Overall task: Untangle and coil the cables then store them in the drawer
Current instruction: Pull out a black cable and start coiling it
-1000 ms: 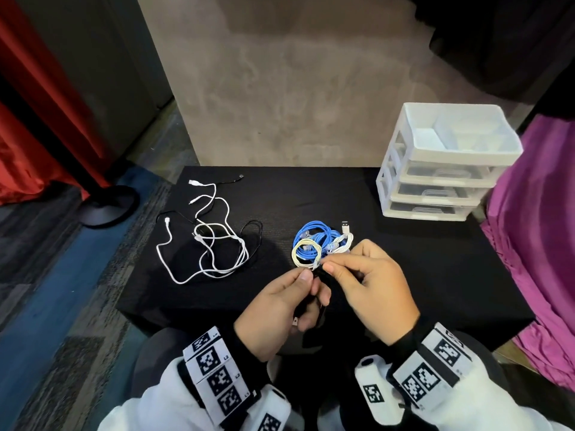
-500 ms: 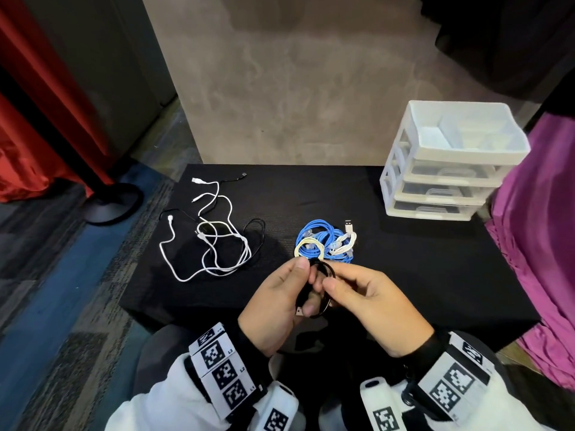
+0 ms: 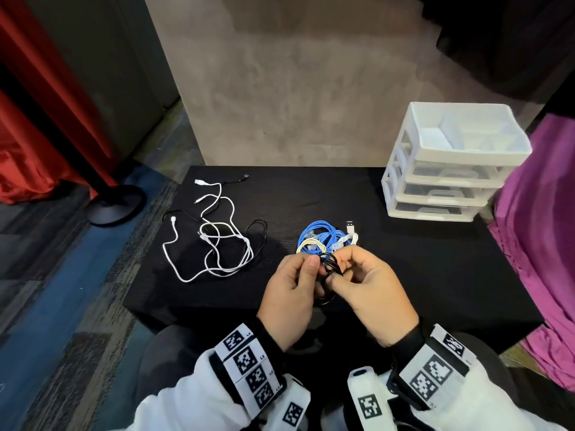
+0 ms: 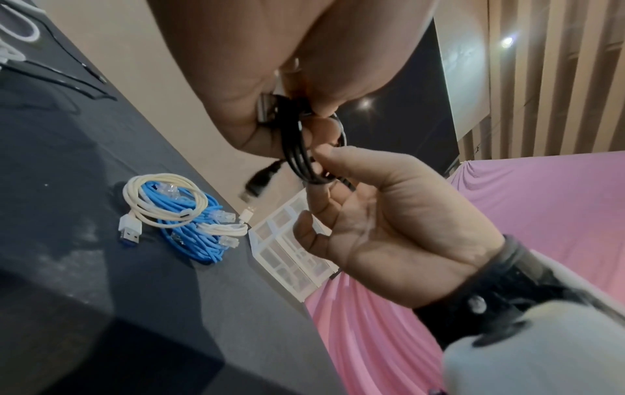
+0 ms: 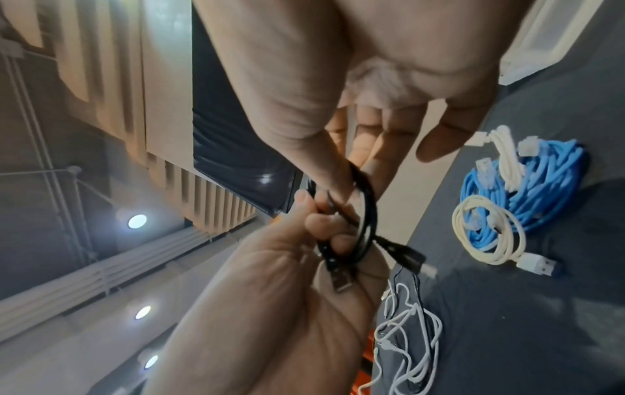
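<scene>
A bare concrete-look wall (image 3: 295,88) rises behind the black table (image 3: 404,275); red curtain (image 3: 37,126) left, magenta drape (image 3: 541,228) right, carpeted floor (image 3: 62,290).

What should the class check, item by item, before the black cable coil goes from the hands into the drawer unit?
1. Black cable coil held by both left hand and right hand: ok.
2. Loose connector end tucked in: not ok, it dangles.
3. A drawer of the white drawer unit open: not ok, all three shut.
4. Blue cable and cream cable coiled: ok.
5. White cables untangled: not ok.
</scene>
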Demonstrator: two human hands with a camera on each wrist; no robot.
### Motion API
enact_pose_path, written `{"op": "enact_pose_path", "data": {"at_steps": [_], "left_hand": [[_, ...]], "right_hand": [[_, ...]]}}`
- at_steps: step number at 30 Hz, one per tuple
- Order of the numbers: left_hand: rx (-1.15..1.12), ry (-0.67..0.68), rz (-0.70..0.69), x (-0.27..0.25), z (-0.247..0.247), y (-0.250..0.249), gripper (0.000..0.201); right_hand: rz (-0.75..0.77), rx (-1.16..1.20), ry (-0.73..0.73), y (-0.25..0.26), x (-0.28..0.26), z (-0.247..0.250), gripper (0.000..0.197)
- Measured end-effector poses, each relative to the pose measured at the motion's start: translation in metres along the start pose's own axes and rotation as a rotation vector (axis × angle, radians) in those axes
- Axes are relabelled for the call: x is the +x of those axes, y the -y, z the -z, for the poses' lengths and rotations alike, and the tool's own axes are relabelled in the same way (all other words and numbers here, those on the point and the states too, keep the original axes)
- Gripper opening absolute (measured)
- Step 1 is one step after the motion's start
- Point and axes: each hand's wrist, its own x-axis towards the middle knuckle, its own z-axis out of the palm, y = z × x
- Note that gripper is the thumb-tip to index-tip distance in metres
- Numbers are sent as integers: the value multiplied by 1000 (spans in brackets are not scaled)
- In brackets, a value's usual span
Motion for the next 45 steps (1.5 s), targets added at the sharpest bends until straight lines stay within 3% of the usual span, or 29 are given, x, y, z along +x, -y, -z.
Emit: {"op": "enact_pose_path", "data": {"at_steps": [3, 6, 9, 12, 15, 16, 18, 20, 25, 30, 33, 39, 45], "left_hand": [[-24, 23, 41, 3, 3, -5, 30], [-32, 53, 75, 6, 6, -4, 33], [-6, 60, 122, 8, 9, -2, 34], [44, 36, 159, 12, 17, 3, 34], [31, 19, 180, 15, 24, 5, 33], [33, 13, 174, 16, 25, 3, 33], [31, 7, 160, 16, 26, -1, 33], [-19, 4, 193, 18, 28, -5, 33], [-428, 134, 469, 18, 24, -14, 29], [-517, 80, 393, 17, 11, -17, 26], [-474, 53, 315, 15, 5, -18, 27], [-287, 122, 207, 10, 6, -14, 28], [-177, 194, 179, 6, 5, -9, 18]], "right_hand": [[-9, 32, 7, 1, 0, 4, 32], [86, 15, 22, 6, -5, 7, 37], [161, -31, -3, 11, -8, 10, 21], [80, 77, 101, 11, -10, 17, 13], [-54, 264, 231, 9, -15, 26, 30], [-79, 268, 241, 7, -16, 26, 28], [-66, 156, 200, 4, -17, 24, 16], [-64, 83, 152, -1, -14, 23, 18], [47, -357, -102, -12, -5, 25, 19], [-114, -3, -141, -6, -9, 6, 16], [-159, 77, -101, -3, -13, -4, 9], [-344, 412, -270, -5, -9, 3, 13], [-363, 575, -268, 0, -6, 9, 23]]}}
